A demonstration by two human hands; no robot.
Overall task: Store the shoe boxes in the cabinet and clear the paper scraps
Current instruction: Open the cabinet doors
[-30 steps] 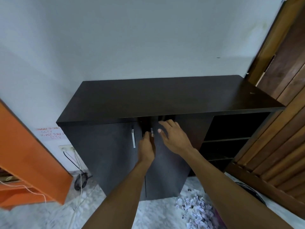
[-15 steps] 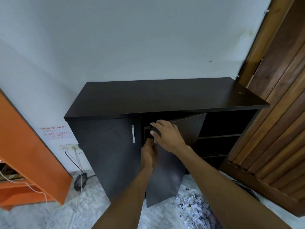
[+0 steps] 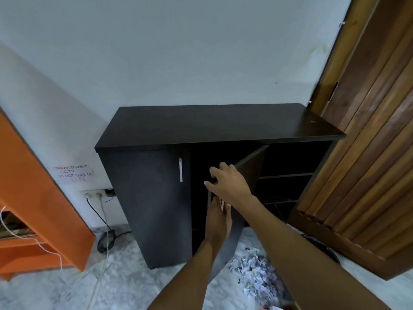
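1. Gripping the half-open right door of the dark cabinet, the right hand curls over its edge.
2. The left hand closes on that door's handle below.
3. Paper scraps lie on the floor, beneath the right forearm.

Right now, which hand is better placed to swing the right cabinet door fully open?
Probably the left hand: it is closed on the handle of the half-open right door. The right hand only curls over the door's upper edge, with its arm across the opening, so it would likely obstruct the swing.
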